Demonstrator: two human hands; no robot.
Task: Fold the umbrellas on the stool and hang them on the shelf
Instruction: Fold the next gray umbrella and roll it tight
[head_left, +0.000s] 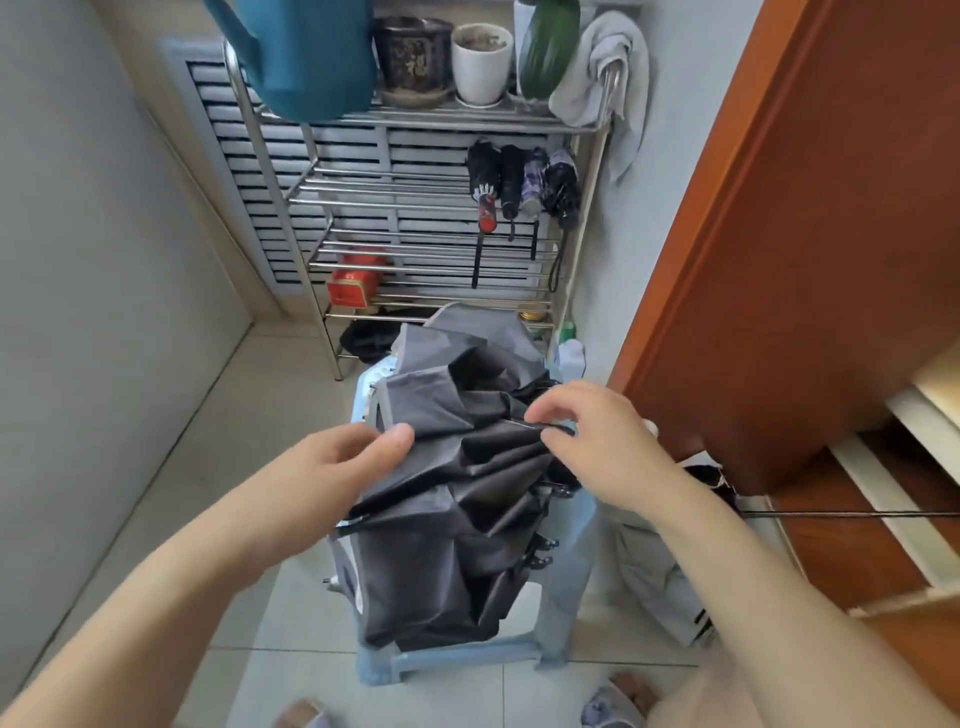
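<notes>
Now the grey umbrella (457, 499) lies crumpled on the pale blue stool (571, 561), near the shelf (395, 122). Left hand (337, 457) pinches its fabric edge, right hand (592, 431) pinches a rib. Dark pot (413, 52) writing is unreadable.

Under the hands, the umbrella (457, 499) is matt, creased grey cloth over thin metal ribs. Below it, the stool (470, 656) looks like smooth pale-blue plastic. Beyond the hands, the shelf (395, 192) is shiny metal tubing; the floor (249, 426) is glossy tile.
</notes>
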